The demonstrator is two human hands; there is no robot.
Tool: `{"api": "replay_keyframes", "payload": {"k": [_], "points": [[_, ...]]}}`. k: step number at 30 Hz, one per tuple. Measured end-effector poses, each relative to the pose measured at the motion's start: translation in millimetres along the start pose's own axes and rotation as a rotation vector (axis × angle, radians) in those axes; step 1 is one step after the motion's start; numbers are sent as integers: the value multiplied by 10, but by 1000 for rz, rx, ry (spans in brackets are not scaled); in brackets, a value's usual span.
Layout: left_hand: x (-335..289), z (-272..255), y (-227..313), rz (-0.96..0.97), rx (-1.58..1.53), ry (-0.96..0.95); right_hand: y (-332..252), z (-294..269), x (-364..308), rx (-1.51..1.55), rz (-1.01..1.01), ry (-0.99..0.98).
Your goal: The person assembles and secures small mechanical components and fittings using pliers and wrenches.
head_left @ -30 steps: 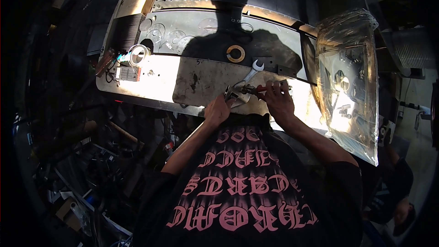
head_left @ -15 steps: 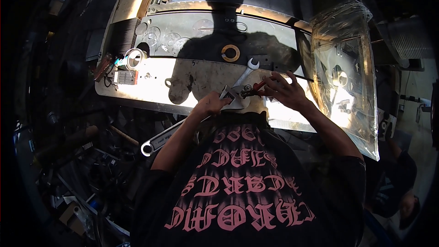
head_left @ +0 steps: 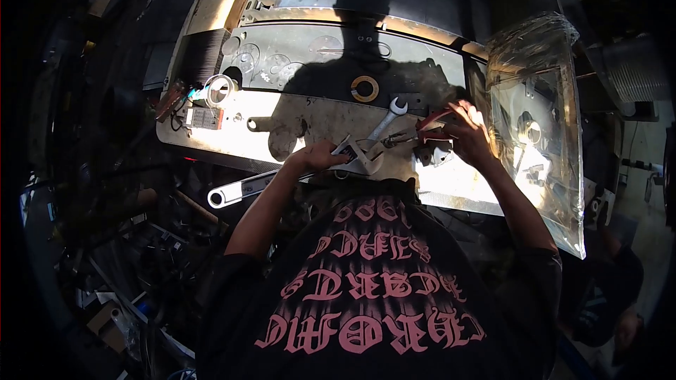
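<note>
My left hand is closed around a large silver adjustable wrench, gripping it just behind the jaw. Its long handle passes under my left forearm and sticks out to the left. My right hand holds pliers with red handles, which are spread apart. The pliers' metal jaws point left, towards the adjustable wrench's head. Just beyond the wrench head lies an open-end wrench, slanting up to the right. Below the pliers sits a small pale piece that I cannot make out.
A yellowish ring lies farther back on the worktop. At the left are a clear round ring and a red-and-grey box. A plastic-wrapped frame stands at the right. Another person is at the lower right.
The pliers have drawn back to the right from the adjustable wrench's head, and their handles have spread. The adjustable wrench's handle end has swung away from me. The view has shifted slightly.
</note>
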State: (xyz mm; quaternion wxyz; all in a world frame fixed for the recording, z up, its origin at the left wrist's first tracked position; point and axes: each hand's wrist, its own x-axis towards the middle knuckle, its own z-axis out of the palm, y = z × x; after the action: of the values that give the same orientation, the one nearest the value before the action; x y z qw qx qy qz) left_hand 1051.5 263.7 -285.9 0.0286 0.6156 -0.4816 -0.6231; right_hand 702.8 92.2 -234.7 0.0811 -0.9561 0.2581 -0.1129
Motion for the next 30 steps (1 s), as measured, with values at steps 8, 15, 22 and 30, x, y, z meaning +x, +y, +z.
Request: {"api": "replay_keyframes", "payload": {"k": [8,15,22,30], "points": [[219,236,-159,-81,-165,434,-657,345,-333,1117,853,-133],[266,298,-15,-80,17,623,-739,281,-253,1259,960,-49],[225,278,14,-31,198,843,-1131,513,96,1506,1295,-25],[-506,354,-158,-249,-78,560,-1090,508,308,381,843,-213]]}}
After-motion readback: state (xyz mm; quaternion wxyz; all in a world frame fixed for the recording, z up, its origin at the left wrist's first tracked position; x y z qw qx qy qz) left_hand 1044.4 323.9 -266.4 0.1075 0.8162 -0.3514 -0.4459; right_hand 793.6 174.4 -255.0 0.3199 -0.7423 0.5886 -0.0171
